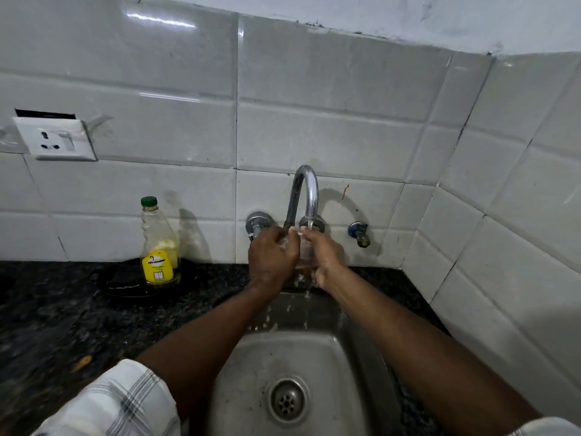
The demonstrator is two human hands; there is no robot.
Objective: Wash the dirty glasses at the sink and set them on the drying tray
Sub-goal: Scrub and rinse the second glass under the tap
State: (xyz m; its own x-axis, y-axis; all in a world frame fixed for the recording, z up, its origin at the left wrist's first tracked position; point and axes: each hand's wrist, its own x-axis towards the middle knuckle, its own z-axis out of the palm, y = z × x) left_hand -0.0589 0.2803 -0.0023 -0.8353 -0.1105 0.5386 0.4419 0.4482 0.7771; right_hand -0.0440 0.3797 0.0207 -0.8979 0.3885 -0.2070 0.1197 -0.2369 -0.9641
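Observation:
A clear glass (302, 251) is held upright under the curved chrome tap (306, 193), which is running. My left hand (272, 256) wraps its left side and my right hand (325, 258) grips its right side, fingers at the rim. Most of the glass is hidden between the hands. Water drips off them into the steel sink (355, 357) below. No drying tray is in view.
A soap bottle (159, 247) with a yellow label and green cap stands on the dark granite counter (56, 325), beside a black dish (125, 283). A wall socket (55, 138) sits at the left. A small tap (360, 233) juts from the tiles, right of the main tap.

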